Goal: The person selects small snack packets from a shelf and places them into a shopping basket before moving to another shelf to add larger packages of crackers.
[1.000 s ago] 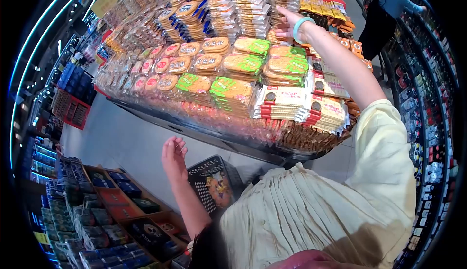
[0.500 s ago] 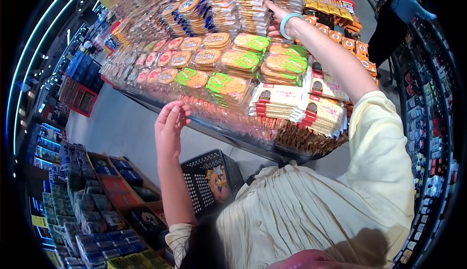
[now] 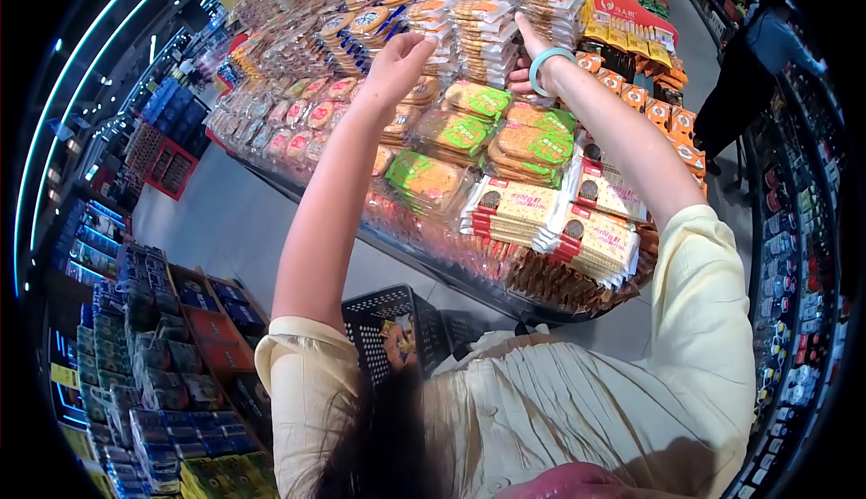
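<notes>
My right hand (image 3: 536,59), with a pale teal band on the wrist, is at the right side of a tall stack of wrapped crackers (image 3: 485,34). Its fingers are spread apart along the packs. My left hand (image 3: 397,68) reaches over the display to the left of the neighbouring stack of wrapped crackers (image 3: 428,13), fingers loosely bent and nothing visible in them. Packs of round biscuits with blue wrapping (image 3: 368,21) lie just beyond it. Nearer to me are biscuit packs with green labels (image 3: 424,177) and white-and-red cracker packs (image 3: 595,234).
A black shopping basket (image 3: 383,305) with a packaged item in it is by my body. Boxed goods (image 3: 212,318) are stacked at lower left. A person in dark clothing (image 3: 744,75) is at the shelf on the right. A red sign (image 3: 631,10) tops the display.
My left hand has moved up and forward, from in front of the display to over the biscuits near the cracker stacks. My right hand stays beside its stack as the view shifts slightly.
</notes>
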Demonstrator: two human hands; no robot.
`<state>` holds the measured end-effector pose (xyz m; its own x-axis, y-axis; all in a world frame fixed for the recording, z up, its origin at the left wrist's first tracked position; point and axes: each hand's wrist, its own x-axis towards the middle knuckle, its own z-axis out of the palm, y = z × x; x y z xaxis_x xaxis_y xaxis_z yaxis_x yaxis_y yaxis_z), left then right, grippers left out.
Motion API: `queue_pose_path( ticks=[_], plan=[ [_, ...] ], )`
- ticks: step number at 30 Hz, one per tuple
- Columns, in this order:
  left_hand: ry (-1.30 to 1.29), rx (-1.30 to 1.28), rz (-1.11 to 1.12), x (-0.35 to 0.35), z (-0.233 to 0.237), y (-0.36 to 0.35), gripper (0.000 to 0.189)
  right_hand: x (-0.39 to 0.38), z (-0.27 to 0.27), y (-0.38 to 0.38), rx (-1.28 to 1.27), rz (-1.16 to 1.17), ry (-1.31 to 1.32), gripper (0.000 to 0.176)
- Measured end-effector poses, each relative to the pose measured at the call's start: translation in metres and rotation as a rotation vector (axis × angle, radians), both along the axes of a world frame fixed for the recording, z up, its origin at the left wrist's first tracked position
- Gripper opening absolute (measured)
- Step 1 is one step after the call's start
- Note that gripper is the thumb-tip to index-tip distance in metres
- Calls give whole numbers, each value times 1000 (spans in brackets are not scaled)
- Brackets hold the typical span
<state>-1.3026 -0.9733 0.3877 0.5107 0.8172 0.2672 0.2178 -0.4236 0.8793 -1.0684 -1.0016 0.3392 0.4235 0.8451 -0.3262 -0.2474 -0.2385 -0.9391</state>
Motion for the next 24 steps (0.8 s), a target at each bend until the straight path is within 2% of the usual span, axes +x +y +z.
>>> queue_pose_path(
  ticks=[5,10,14,16,17,19,24],
  plan=[
    [34,158,69,47,2,34,64,7,-7,10,25,28,32,101],
    [128,367,233,70,-11,46,60,14,-19,21,31,10,104,93],
    [189,226,330,65,-13,37,54,16,-21,19,29,-18,164,81],
    [118,-95,226,60,-14,32,52,17,-22,18,82,-4,162,82],
    [118,-95,228,57,-17,28,52,19,-25,21,82,-1,163,82],
    [42,-304,135,56,-20,21,55,23,-30,26,91,-15,196,88],
    [-62,-454,56,61,-33,20,65,12,-17,11,121,-54,164,102]
  ],
)
